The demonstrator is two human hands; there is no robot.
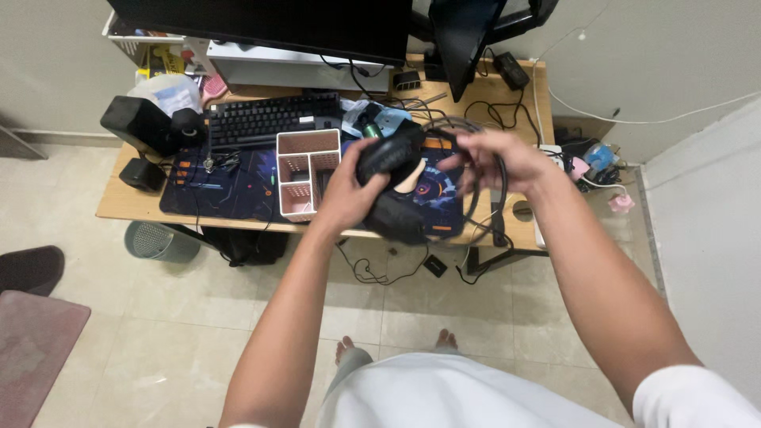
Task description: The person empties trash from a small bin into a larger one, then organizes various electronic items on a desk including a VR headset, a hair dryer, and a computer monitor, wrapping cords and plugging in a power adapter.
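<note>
in the head view, the left hand [349, 194] is closing around a black headset [390, 186], fingers wrapped over the upper ear cup and the thumb pressing on its near side, so the grip is clamped on the headset. the second ear cup is hanging just below that hold, at the front edge of the wooden desk [127, 202]. the right hand [495, 162] is sitting just right of the headset, its fingers curling together around a black cable [483, 202]; the cable is looping out above and to the right of that grip and dropping down past the desk edge. both hands are hovering above the desk, not resting on it.

left of the left hand's grip, a pink and white organiser [307, 174] with several compartments is standing on a dark printed desk mat [230, 190]. further left and a little beyond it, a black keyboard [265, 120] is lying along the mat's far side, and a black speaker [135, 125] is standing well apart at the desk's left end. beyond both grips a dark monitor [269, 24] is filling the top of the frame. below the left grip, under the desk, a grey bin [158, 240] is standing on the tiled floor [158, 349].
</note>
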